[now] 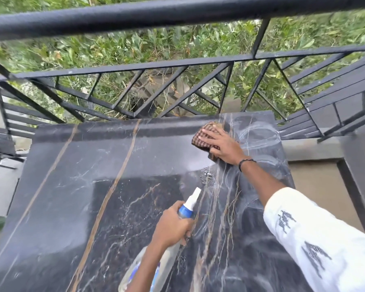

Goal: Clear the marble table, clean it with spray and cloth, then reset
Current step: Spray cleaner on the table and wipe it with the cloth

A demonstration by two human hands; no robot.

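I see the right hand [220,144] lying flat, fingers straight, pressing a checked cloth [202,137] onto the marble table [72,186] toward two o'clock, near the far edge. The left hand [173,225] grips a spray bottle [169,245] at six o'clock, nozzle pointing toward one o'clock. A black railing [177,64] runs beyond.

One cloth [207,138], one spray bottle [171,249]
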